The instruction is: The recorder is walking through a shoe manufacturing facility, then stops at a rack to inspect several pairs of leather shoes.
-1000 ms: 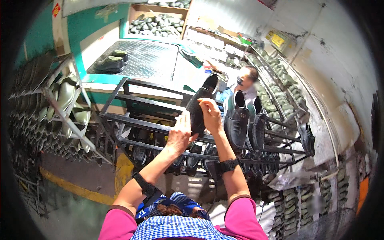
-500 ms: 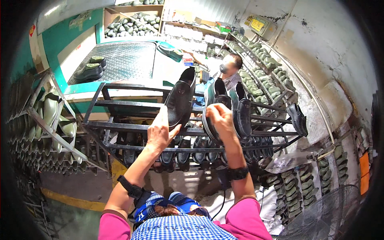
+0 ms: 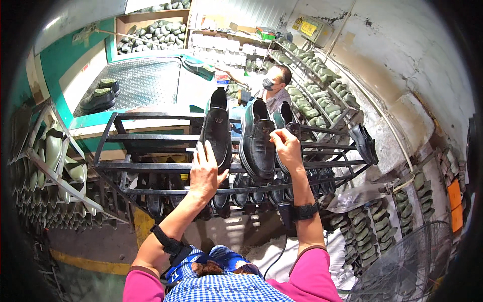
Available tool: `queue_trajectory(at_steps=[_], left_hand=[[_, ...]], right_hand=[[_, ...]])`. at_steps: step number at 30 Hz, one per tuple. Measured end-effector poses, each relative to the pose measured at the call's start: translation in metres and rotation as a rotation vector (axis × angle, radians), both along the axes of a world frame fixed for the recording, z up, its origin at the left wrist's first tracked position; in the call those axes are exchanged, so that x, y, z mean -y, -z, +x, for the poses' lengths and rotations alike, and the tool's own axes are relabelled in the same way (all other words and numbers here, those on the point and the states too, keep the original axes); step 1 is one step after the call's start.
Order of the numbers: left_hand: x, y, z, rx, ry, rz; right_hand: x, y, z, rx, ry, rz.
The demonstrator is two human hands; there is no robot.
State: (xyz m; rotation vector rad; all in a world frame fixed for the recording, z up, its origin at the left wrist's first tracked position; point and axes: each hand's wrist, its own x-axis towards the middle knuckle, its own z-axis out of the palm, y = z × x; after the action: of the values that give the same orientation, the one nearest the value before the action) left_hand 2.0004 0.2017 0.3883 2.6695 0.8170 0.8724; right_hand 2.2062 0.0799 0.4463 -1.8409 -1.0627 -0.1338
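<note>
Three black slip-on shoes stand toes down on a black metal rack in front of me. My left hand [image 3: 204, 173] grips the toe of the left black shoe [image 3: 216, 132], fingers along its left side and thumb at its lower right. The middle black shoe [image 3: 257, 146] is beside it, with a small emblem on its upper. Close to that emblem, my right hand [image 3: 288, 149] has its fingertips pinched together; anything between them is too small to make out. Behind this hand is the right black shoe [image 3: 286, 117], partly covered by it.
The black rack [image 3: 151, 166] holds several more shoes below and one black shoe [image 3: 363, 144] at its right end. Shoe-last racks [image 3: 55, 166] flank me. Beyond are a metal-topped table [image 3: 146, 80] and a masked person [image 3: 274, 83]. A fan [image 3: 407, 261] stands lower right.
The left shoe has turned so its upper faces me more squarely, with my left hand still on it. My right fingertips have moved to the middle shoe's right side. My view has shifted slightly.
</note>
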Motion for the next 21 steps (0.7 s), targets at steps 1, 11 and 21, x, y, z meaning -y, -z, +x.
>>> queue_trajectory(at_steps=[1, 11, 21], left_hand=[[0.004, 0.000, 0.001, -0.017, -0.019, 0.005], [0.047, 0.001, 0.049, 0.040, 0.603, 0.149], [0.050, 0.017, 0.058, 0.072, 0.563, 0.255]], right_hand=[[-0.002, -0.001, 0.000, 0.109, -0.012, -0.040], [-0.022, -0.011, 0.002, 0.931, -0.109, -0.608], [-0.035, -0.006, 0.000, 0.742, -0.146, -0.728]])
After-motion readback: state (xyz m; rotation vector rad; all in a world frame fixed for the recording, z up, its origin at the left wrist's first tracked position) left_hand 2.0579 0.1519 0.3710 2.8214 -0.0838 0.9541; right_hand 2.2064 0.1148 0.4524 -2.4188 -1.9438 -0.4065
